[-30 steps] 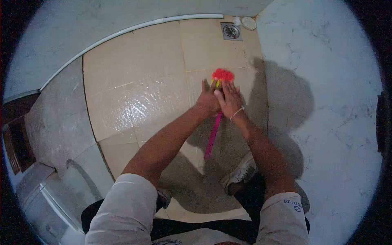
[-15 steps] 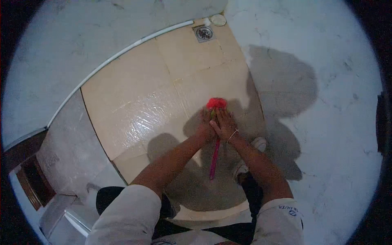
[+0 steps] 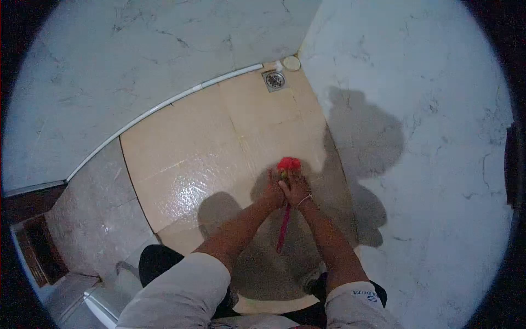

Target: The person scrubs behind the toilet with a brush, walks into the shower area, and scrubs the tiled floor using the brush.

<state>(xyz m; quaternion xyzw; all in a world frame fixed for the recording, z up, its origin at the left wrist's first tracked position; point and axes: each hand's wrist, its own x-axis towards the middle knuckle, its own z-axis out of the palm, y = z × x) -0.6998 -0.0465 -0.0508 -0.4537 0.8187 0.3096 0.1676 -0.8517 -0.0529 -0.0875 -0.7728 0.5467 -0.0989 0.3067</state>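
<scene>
A scrub brush with red bristles (image 3: 289, 163) and a long pink handle (image 3: 284, 230) is down at the tan tiled floor. Its handle points back toward me. My left hand (image 3: 273, 192) presses on the brush's left side, fingers pointing forward. Against it lies my right hand (image 3: 296, 190), with a thin band at the wrist, its fingers over the brush just behind the bristles. Both hands hold the brush between them and partly hide its head.
The tan floor (image 3: 186, 159) shines wet on the left. At the far corner are a metal floor drain (image 3: 275, 80) and a round pale object (image 3: 291, 63). A white pipe (image 3: 159, 107) runs along the far wall; a marbled wall (image 3: 438, 164) stands right.
The view has tilted upward, so the drain, floor, hands and brush appear lower in the picture. Both hands keep their hold on the brush, which stays at the floor.
</scene>
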